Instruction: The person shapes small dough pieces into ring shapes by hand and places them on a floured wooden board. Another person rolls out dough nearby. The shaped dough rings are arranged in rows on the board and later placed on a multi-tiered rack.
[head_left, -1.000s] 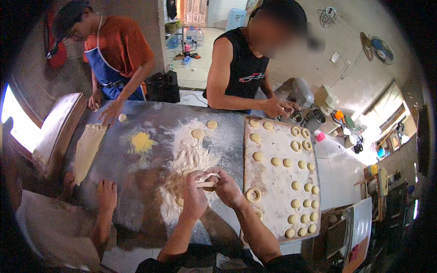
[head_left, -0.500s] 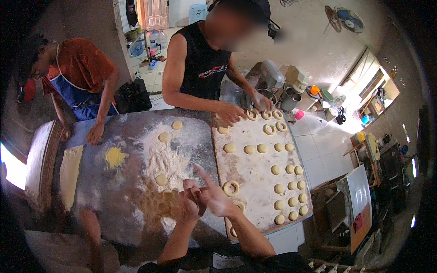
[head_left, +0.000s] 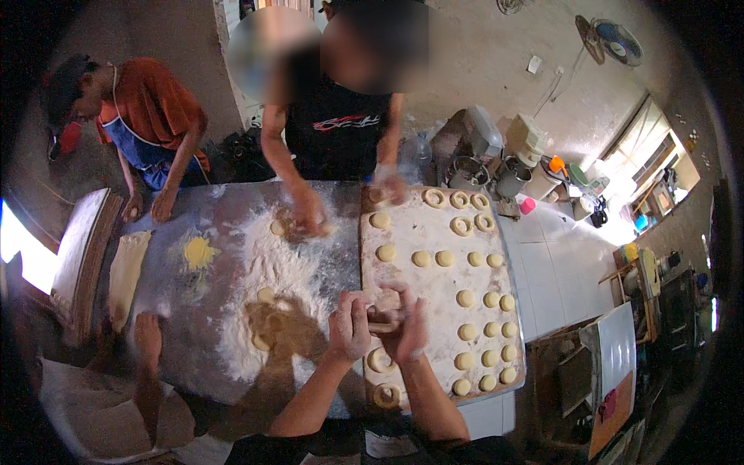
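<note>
Both my hands are together over the left edge of the floury board [head_left: 422,310]. My left hand [head_left: 349,327] and my right hand [head_left: 409,329] have their fingers curled around a pale dough ring [head_left: 381,328]; its lower edge shows between them, and the fingers hide the rest. Just below lie two more dough rings, one [head_left: 380,359] close to my wrists and another [head_left: 387,396] at the board's near corner. Left of my hands, dough rounds [head_left: 266,295] rest in spread flour [head_left: 256,267], partly in my shadow.
Opposite, a person in black reaches one hand [head_left: 311,217] into the flour and another [head_left: 390,188] over the board. Several dough rounds [head_left: 466,298] and rings [head_left: 461,226] fill the board's right side and far end. At left, another person's hands [head_left: 163,205] are near a dough strip [head_left: 128,267].
My hands have moved right from over the flour to the board, now with a dough ring between them. The person opposite has shifted one hand from the board to the flour.
</note>
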A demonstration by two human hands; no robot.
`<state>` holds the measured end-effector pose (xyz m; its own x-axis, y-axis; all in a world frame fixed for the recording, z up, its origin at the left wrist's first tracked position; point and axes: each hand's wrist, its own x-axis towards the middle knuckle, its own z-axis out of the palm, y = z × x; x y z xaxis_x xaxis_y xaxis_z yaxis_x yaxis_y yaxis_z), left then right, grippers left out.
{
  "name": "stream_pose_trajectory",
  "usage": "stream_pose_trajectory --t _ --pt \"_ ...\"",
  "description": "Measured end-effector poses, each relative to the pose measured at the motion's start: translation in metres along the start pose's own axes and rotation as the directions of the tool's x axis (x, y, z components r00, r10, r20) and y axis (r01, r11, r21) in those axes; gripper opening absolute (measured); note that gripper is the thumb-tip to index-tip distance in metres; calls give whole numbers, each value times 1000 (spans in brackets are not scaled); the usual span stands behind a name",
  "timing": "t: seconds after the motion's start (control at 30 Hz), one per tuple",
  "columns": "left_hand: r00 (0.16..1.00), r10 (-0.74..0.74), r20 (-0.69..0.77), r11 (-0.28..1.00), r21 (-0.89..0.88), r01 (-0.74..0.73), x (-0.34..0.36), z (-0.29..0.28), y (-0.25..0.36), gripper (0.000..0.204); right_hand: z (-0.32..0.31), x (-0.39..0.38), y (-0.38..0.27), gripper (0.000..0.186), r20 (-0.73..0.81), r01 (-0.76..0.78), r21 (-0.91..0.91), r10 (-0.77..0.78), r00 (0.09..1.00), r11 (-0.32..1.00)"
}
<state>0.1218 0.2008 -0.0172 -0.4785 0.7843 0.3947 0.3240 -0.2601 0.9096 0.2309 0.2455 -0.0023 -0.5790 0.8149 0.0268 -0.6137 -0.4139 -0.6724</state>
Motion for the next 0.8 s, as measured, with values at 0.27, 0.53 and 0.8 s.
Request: stream_pose_trajectory --t 0.27,0.53,0.8 --pt "985 -154 76 985 87 147 5 21 14 14 -9 9 -27 49 -157 -108 30 111 981 994" --pt "973 -181 142 974 163 157 15 46 4 20 -17 16 -39 48 -155 -101 -504 25 988 858" --pt "996 28 89 958 281 -52 41 56 -11 21 -53 44 -42 69 12 -16 -823 46 999 568"
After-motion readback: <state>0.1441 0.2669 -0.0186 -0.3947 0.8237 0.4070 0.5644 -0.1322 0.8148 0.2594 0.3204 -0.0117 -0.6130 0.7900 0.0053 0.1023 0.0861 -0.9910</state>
